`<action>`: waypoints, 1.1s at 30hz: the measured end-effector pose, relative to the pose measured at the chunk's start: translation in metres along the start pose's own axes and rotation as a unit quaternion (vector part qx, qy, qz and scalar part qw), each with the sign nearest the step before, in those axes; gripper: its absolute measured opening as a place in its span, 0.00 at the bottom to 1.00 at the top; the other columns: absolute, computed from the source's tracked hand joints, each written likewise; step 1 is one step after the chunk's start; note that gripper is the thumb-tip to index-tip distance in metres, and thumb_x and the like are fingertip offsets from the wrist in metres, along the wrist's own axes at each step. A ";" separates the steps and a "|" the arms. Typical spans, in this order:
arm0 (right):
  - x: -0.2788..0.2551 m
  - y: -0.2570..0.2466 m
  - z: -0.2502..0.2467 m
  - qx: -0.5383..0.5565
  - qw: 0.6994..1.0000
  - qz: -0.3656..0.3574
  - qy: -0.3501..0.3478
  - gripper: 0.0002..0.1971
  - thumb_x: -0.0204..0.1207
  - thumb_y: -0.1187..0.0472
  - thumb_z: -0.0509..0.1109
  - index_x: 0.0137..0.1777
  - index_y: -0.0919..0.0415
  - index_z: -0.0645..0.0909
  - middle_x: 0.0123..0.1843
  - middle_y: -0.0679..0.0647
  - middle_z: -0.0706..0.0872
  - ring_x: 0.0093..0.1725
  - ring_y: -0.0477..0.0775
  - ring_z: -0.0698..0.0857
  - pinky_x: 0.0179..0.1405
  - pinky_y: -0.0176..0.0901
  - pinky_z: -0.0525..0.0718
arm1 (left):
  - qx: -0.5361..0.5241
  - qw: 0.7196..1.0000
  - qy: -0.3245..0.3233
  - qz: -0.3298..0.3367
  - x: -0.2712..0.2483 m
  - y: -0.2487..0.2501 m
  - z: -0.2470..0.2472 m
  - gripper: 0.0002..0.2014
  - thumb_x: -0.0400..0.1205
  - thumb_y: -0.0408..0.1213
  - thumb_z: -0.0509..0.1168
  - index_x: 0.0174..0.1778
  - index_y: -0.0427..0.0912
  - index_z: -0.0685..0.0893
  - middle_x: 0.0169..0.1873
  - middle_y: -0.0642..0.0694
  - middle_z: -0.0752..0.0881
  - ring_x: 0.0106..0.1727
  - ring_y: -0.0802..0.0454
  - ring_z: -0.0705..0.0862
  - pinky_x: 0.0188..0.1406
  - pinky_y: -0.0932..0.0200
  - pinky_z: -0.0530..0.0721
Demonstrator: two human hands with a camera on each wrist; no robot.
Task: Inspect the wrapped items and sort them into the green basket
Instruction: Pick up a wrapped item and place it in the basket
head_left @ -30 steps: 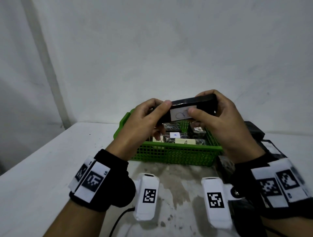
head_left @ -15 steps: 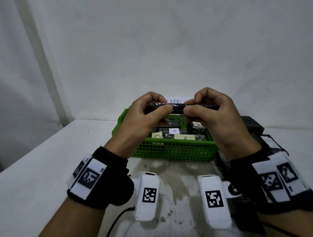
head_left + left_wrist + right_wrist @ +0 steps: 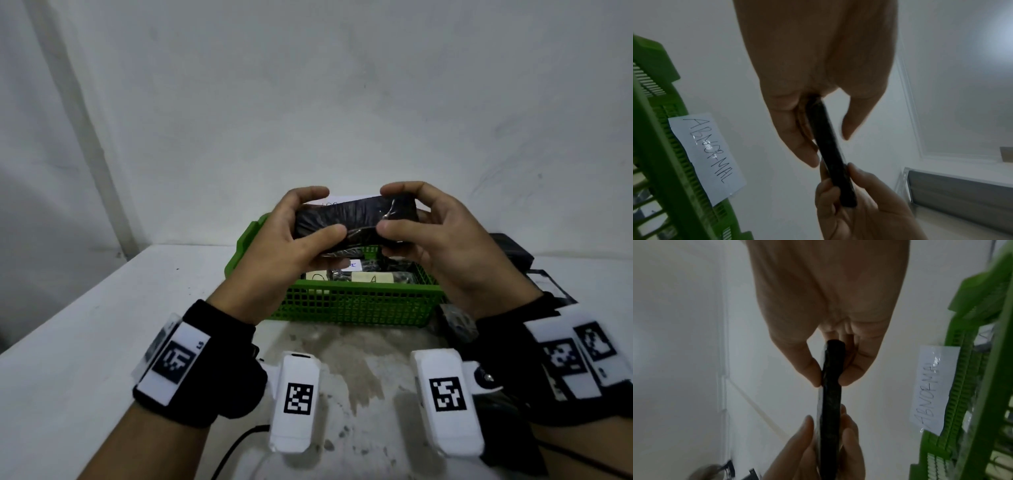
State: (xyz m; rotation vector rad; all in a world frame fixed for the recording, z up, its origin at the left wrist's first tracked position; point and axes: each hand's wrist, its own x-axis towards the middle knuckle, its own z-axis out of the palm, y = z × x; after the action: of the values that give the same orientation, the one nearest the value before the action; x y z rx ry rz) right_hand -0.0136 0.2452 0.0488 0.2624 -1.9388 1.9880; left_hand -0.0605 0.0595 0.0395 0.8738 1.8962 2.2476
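A flat black item wrapped in clear film (image 3: 356, 219) is held level above the green basket (image 3: 356, 303). My left hand (image 3: 301, 236) pinches its left end between thumb and fingers, and my right hand (image 3: 404, 222) pinches its right end. The wrist views show the wrapped item edge-on (image 3: 830, 155) (image 3: 831, 395), with fingers on both faces. Its plain dark side faces me. Inside the basket lie several wrapped items with paper labels (image 3: 371, 277). A white paper tag reading ABNORMAL (image 3: 708, 155) (image 3: 934, 389) hangs on the basket's far wall.
The basket stands on a white table (image 3: 85, 342) against a white wall. More dark wrapped items (image 3: 510, 250) lie at the right beside the basket. A stained patch of tabletop (image 3: 356, 356) lies in front of it. A black cable (image 3: 236, 445) runs near the front edge.
Both hands have turned the wrapped item over: its labelled face showed one second ago, then its thin edge, and now its plain dark side faces me.
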 end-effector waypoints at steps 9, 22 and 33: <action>-0.003 0.002 0.006 -0.104 0.990 -0.088 0.035 0.14 0.72 0.74 0.78 0.53 0.57 0.87 0.46 0.52 0.92 0.41 0.48 0.91 0.38 0.38 0.89 | 0.016 0.999 0.042 0.006 -0.001 -0.002 0.002 0.17 0.83 0.27 0.69 0.66 0.42 0.78 0.52 0.42 0.85 0.46 0.48 0.92 0.42 0.53 0.92; -0.003 0.000 0.005 -0.064 0.995 -0.074 -0.035 0.15 0.67 0.60 0.84 0.50 0.56 0.83 0.50 0.52 0.92 0.52 0.53 0.90 0.59 0.52 0.89 | 0.035 0.999 0.022 0.014 -0.001 0.002 -0.003 0.09 0.85 0.43 0.66 0.54 0.41 0.83 0.48 0.40 0.91 0.46 0.46 0.92 0.46 0.46 0.92; -0.004 0.003 0.006 -0.124 0.987 -0.098 0.006 0.19 0.68 0.71 0.82 0.51 0.58 0.78 0.56 0.55 0.92 0.55 0.57 0.92 0.55 0.51 0.91 | 0.014 1.000 0.012 0.021 -0.001 -0.005 -0.001 0.09 0.85 0.30 0.65 0.60 0.39 0.80 0.49 0.40 0.86 0.41 0.48 0.89 0.43 0.54 0.90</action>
State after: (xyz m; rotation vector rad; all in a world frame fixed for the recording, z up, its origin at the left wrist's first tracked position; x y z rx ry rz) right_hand -0.0118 0.2388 0.0453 0.3590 -2.0402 1.6043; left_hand -0.0614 0.0593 0.0343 0.9032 1.9412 2.2705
